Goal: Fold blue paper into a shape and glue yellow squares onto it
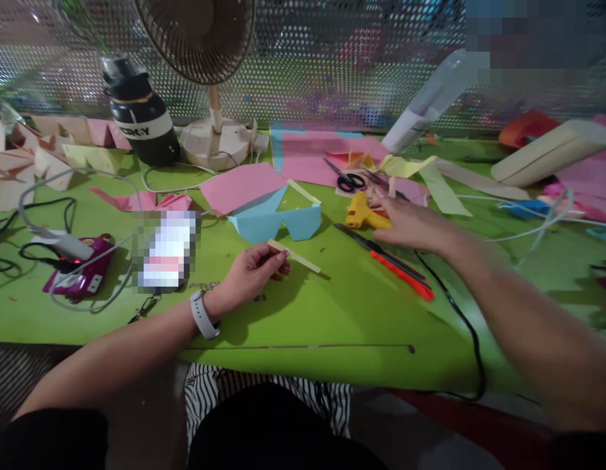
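The left hand point(248, 274) has its grip pinched on one end of a pale paper strip point(295, 256), which lies low over the green bench point(293, 313). The right hand point(410, 225), fingers loose, rests on a yellow glue gun point(364, 214), just beside an orange knife point(385, 260) and black scissors point(346, 179). A blue paper shape point(276, 220) sits just behind the strip.

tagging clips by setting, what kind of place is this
Probably a paper-craft workbench in a workshop or shared craft room. Coloured paper sheets and folded shapes cover the green table, with scissors nearby. The left hand holds a paper strip; the right hand reaches a yellow glue gun.
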`<state>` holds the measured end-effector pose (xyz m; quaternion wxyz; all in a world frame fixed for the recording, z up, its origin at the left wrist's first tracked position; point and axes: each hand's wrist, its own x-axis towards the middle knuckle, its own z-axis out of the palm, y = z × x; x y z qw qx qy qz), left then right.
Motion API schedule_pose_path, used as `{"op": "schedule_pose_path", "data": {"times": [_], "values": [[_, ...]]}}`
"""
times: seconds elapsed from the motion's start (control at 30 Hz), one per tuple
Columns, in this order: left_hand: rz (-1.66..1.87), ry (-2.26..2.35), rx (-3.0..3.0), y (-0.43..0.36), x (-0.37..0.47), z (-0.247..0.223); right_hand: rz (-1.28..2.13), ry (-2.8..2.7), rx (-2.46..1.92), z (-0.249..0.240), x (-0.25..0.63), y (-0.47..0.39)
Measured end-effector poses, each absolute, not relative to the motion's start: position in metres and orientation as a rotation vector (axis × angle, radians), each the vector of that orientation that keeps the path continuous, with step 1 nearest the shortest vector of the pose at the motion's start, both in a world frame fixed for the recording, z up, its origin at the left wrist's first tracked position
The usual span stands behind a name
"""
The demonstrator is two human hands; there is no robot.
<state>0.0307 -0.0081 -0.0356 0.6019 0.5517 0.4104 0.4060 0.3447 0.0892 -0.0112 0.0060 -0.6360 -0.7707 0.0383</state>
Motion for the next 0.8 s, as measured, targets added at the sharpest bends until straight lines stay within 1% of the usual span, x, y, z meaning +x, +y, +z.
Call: {"op": "schedule_pose_path", "data": {"times": [0.1, 0.2, 0.27, 0.37, 0.43, 0.47, 0.57, 0.67, 0.8], "values": [[0.944, 0.948, 1.254, -0.009, 0.030, -0.036, 0.084, -2.377, -2.163, -0.009, 0.339, 0.084], [0.956, 0.955, 1.215, -0.009, 0.030, -0.034, 0.111, -2.175, -2.155, -0.004, 0.338, 0.076], [0.968, 0.956, 1.184, -0.008, 0.031, -0.033, 0.331, -1.937, -1.946, -0.001, 0.339, 0.068], [1.000, 0.954, 1.143, -0.008, 0.030, -0.031, 0.921, -1.603, -1.486, 0.001, 0.333, 0.053], [1.021, 0.957, 1.128, -0.008, 0.030, -0.030, 1.211, -1.518, -1.412, 0.000, 0.323, 0.041], [1.026, 0.960, 1.127, -0.008, 0.029, -0.030, 1.261, -1.524, -1.482, -0.001, 0.317, 0.035], [1.034, 0.980, 1.128, -0.008, 0.029, -0.030, 1.316, -1.586, -1.597, -0.004, 0.303, 0.020], [1.062, 0.982, 1.093, -0.008, 0.029, -0.031, 1.360, -1.607, -1.512, -0.008, 0.301, 0.011], [1.131, 0.922, 0.979, -0.007, 0.030, -0.032, 1.320, -1.593, -1.385, -0.014, 0.304, 0.007]]}}
